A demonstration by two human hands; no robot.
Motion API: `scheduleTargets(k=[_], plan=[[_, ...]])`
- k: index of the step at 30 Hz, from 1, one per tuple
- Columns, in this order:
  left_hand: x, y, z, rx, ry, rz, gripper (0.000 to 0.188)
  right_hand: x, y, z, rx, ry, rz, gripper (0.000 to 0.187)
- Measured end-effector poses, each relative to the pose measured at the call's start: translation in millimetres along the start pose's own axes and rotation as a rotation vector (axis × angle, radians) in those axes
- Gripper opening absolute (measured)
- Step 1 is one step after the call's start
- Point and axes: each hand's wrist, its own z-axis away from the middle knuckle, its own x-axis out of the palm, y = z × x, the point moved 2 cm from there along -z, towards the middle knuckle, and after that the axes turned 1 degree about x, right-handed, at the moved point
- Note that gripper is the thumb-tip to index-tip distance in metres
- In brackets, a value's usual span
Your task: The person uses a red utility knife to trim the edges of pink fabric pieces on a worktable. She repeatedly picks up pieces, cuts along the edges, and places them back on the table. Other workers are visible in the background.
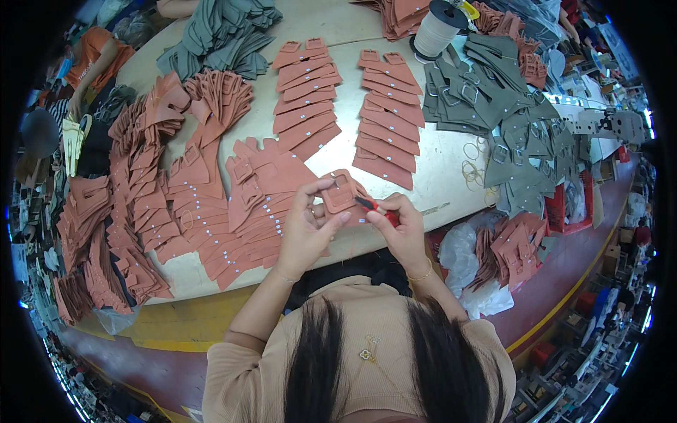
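Observation:
My left hand (308,224) is closed on a terracotta-coloured strap piece (340,200) with a square covered buckle at its end. It holds the buckle up over the near edge of the table. In my right hand (402,227) is a small red-handled tool with a black front part (367,203), its tip against the right side of the buckle piece. My fingers hide most of its handle, so its exact kind is unclear. Two overlapping rows of similar pieces, the left row (305,99) and the right row (386,120), lie just beyond my hands.
Many terracotta pieces (204,218) cover the table's left side. Dark green buckled pieces (465,92) are heaped right, near a white thread spool (438,32). Grey-green pieces (226,35) lie far left. A red crate (571,204) stands right. A person in orange (99,60) works at far left.

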Motion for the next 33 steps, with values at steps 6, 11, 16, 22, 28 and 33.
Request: scheduleTargets(k=[6, 11, 16, 22, 28, 33], plan=[[1.5, 1.7, -2.8, 0.116, 0.035, -0.088, 0.067, -1.3, -12.0, -4.1, 0.169, -0.014, -0.07, 0.027], [6.3, -12.3, -0.5, 0.314, 0.027, -0.526, 0.067, 25.5, -18.6, -14.7, 0.155, -0.159, 0.135, 0.03], [0.6, -19.0, -0.5, 0.5, 0.073, -0.724, 0.064, 27.8, -19.7, -14.2, 0.186, -0.297, -0.053, 0.019], [-12.2, -10.9, -10.9, 0.088, 0.113, 0.142, 0.069, -23.4, -12.1, -22.1, 0.375, -0.201, -0.002, 0.03], [-15.7, -5.6, -14.6, -0.171, 0.08, 0.651, 0.057, -8.9, 13.1, -19.7, 0.695, -0.219, -0.435, 0.042], [-8.4, -10.9, -11.6, -0.264, 0.09, 1.013, 0.046, 2.3, 9.2, -25.9, 0.459, -0.084, -0.396, 0.044]])
